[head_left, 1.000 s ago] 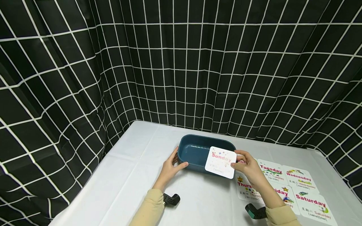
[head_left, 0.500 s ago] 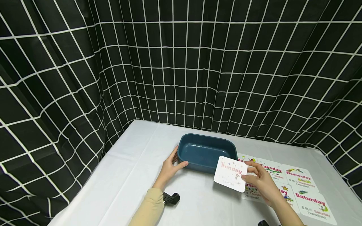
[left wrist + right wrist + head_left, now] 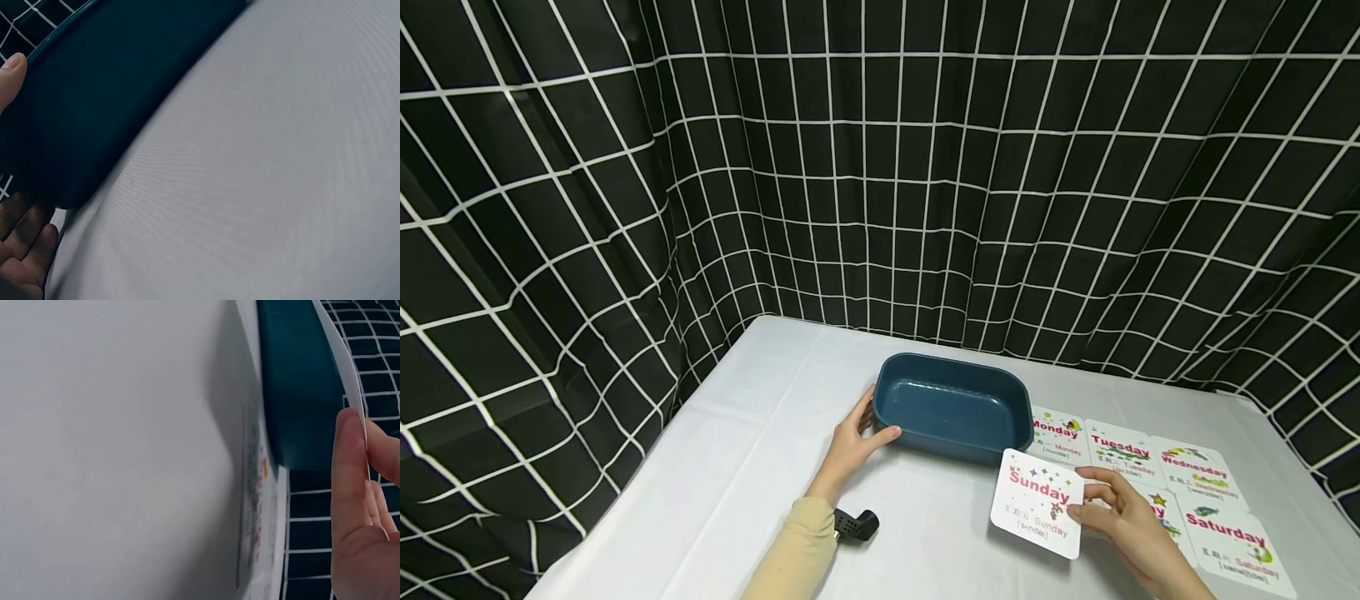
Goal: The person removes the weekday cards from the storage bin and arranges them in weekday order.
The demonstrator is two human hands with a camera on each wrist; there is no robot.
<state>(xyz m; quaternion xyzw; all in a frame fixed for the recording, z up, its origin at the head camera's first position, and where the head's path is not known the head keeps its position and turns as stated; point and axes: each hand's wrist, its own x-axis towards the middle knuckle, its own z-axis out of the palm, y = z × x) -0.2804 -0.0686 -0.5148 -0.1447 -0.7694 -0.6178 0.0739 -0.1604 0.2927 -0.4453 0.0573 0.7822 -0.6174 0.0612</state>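
Note:
A dark teal rectangular bin (image 3: pixel 951 447) stands on the white-clothed table, its inside bare. My left hand (image 3: pixel 850 446) grips its left end, thumb over the near rim and fingers round the far side; the left wrist view shows the thumb (image 3: pixel 12 78) against the bin's wall (image 3: pixel 112 94). Between thumb and fingers my right hand (image 3: pixel 1123 517) pinches the right edge of a white square card (image 3: pixel 1030 521) printed "Sunday". That card is raised and tilted just off the bin's near right corner. Seen edge-on in the right wrist view, the card (image 3: pixel 344 356) bends slightly.
Right of the bin, weekday cards lie in two rows: Monday (image 3: pixel 1055 433), Tuesday (image 3: pixel 1120 450), Wednesday (image 3: pixel 1198 471) behind, Saturday (image 3: pixel 1232 546) in front. My right hand and the held card cover most of the others. A black gridded curtain (image 3: pixel 880 167) surrounds the table's back.
My right hand has drawn the Sunday card from over the bin's right end toward the right and nearer to me. My left hand and the bin have stayed put.

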